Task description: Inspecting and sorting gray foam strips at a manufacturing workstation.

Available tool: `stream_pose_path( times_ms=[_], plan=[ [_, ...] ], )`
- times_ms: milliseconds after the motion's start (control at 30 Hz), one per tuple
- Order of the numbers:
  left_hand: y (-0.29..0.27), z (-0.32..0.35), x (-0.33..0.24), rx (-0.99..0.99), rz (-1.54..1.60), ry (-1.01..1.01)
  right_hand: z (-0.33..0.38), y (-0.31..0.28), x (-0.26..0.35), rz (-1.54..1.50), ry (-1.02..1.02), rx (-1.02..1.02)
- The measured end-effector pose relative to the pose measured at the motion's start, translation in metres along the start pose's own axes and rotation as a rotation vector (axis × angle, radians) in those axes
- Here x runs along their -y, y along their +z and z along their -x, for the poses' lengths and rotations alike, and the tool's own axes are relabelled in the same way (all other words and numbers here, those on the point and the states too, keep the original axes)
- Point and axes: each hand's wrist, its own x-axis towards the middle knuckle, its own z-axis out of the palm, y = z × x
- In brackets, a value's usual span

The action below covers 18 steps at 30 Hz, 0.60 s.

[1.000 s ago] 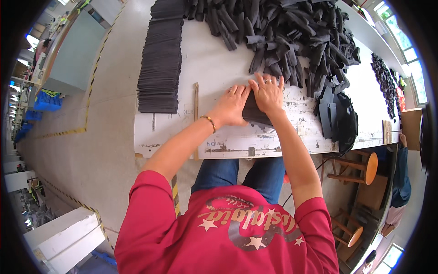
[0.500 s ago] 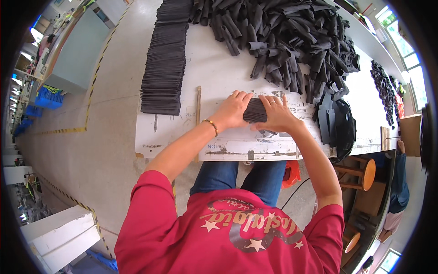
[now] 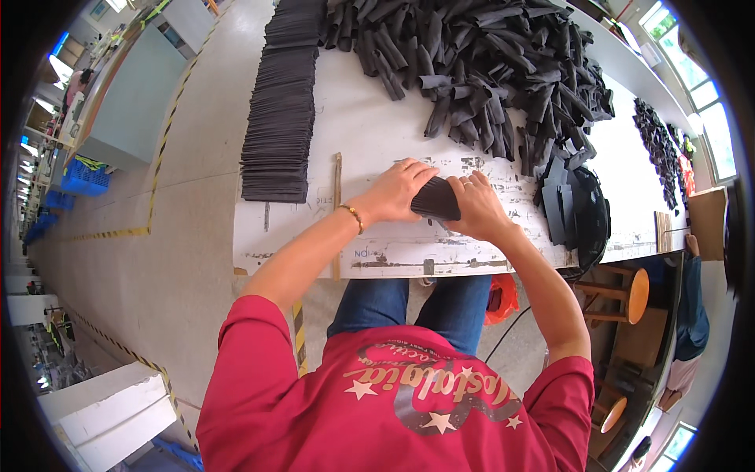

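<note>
Between my two hands is a small stack of black folded fabric pieces (image 3: pixel 436 200), its layered edges facing up and slightly tilted. My left hand (image 3: pixel 397 191) is closed on the stack's left side, and my right hand (image 3: pixel 478 206) grips its right end. Both are just above or on the white tabletop (image 3: pixel 370 236); I cannot tell whether the stack touches it. Farther left lies a long, tightly packed row of the same black pieces (image 3: pixel 278 130). A big loose heap of black curled pieces (image 3: pixel 487 63) covers the far part of the table.
A thin wooden stick (image 3: pixel 336 212) lies left of my hands. On the right, a round black object (image 3: pixel 591 216) stands with flat dark pieces (image 3: pixel 559 206) leaning at it. Wooden stools (image 3: pixel 635 295) are beyond the table's right front edge. Another person (image 3: pixel 692 315) is at the far right.
The stack has tilted and turned between my hands, its right end now lower. My right hand has curled round its end, fingers less spread. The view has shifted slightly.
</note>
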Motion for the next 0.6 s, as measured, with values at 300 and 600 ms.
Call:
stream_pose_path(
  times_ms=[300, 600],
  plan=[
    [-0.028, 0.048, -0.039, -0.451, 0.615, -0.259, 0.039, -0.012, 0.030, -0.216, 0.183, -0.399],
    [0.005, 0.048, -0.055, -0.559, 1.862, -0.109, 0.041, -0.006, 0.084, -0.776, 0.219, -0.261]
  ],
)
